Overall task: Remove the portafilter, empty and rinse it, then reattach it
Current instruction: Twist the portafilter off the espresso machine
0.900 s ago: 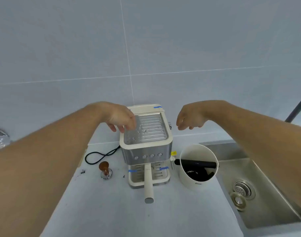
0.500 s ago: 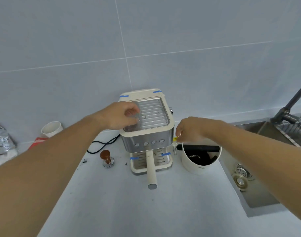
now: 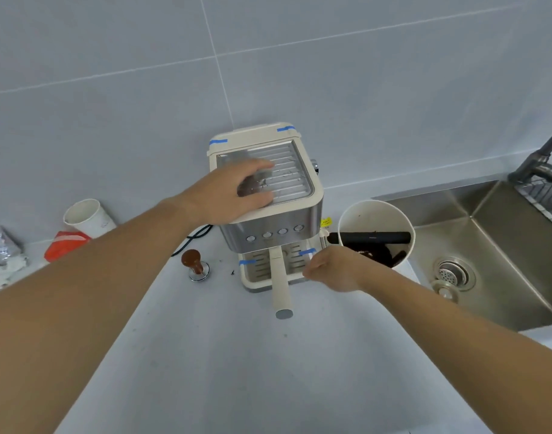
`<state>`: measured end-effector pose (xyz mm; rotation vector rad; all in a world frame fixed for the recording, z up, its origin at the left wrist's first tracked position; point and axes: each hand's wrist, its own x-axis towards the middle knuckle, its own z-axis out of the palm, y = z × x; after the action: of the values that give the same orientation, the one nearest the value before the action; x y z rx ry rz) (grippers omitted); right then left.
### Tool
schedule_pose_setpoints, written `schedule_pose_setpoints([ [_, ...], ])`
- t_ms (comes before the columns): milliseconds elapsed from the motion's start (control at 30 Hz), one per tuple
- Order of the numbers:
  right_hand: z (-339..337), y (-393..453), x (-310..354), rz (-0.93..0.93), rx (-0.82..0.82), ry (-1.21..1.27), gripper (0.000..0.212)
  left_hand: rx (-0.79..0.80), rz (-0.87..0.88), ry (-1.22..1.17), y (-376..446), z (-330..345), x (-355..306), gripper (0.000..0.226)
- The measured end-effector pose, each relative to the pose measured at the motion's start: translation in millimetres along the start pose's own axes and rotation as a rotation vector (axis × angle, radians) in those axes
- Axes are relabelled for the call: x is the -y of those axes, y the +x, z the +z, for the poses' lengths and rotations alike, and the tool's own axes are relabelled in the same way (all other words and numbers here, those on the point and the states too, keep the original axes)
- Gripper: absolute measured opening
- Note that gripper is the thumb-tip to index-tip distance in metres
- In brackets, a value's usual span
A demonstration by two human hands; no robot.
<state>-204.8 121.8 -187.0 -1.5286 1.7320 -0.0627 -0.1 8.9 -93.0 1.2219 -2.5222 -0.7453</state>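
A cream and steel espresso machine (image 3: 284, 233) stands on the white counter against the tiled wall. The portafilter's cream handle (image 3: 280, 285) sticks out from under its front toward me; the basket end is hidden beneath the machine. My left hand (image 3: 234, 192) lies flat on the left of the ribbed top, fingers spread. My right hand (image 3: 334, 269) hovers just right of the handle in front of the drip tray, fingers loosely curled and holding nothing. It does not touch the handle.
A white knock box (image 3: 346, 214) with a black bar and dark grounds stands right of the machine. The steel sink (image 3: 500, 245) with drain and loose strainer lies far right. A wooden-topped tamper (image 3: 194, 264), a paper cup (image 3: 88, 217) and a red packet (image 3: 66, 241) are at left.
My left hand came down and settled on the machine's top. My right hand dropped from beside the machine's top to the front, next to the portafilter handle. The view tilted down.
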Motion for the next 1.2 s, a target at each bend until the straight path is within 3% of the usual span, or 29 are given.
schedule_pose_setpoints([
  [200,33.6,3.6,10.1,0.112,0.078,0.563,0.026,0.053,0.083,0.102,8.3,10.2,6.1,0.067],
  [333,59.7,10.0,12.9,0.117,0.098,0.776,0.028,0.032,0.132,0.281,9.4,17.3,10.2,0.065],
  [533,81.4,20.4,28.3,0.139,0.06,1.162,0.026,0.004,0.155,0.358,12.6,20.7,15.5,0.071],
  [667,92.8,24.9,36.2,0.161,0.039,1.295,0.025,0.029,0.165,0.439,16.6,17.4,17.9,0.075],
  [800,92.0,25.6,29.4,0.094,0.167,1.354,0.008,0.056,0.188,0.455,19.7,12.5,18.5,0.075],
  [967,90.0,30.9,28.7,0.134,0.301,1.45,0.012,0.046,0.187,0.401,20.2,15.8,21.3,0.075],
  [1200,96.5,34.7,33.3,0.146,0.157,1.403,0.012,0.01,0.18,0.355,19.2,18.3,17.8,0.074],
])
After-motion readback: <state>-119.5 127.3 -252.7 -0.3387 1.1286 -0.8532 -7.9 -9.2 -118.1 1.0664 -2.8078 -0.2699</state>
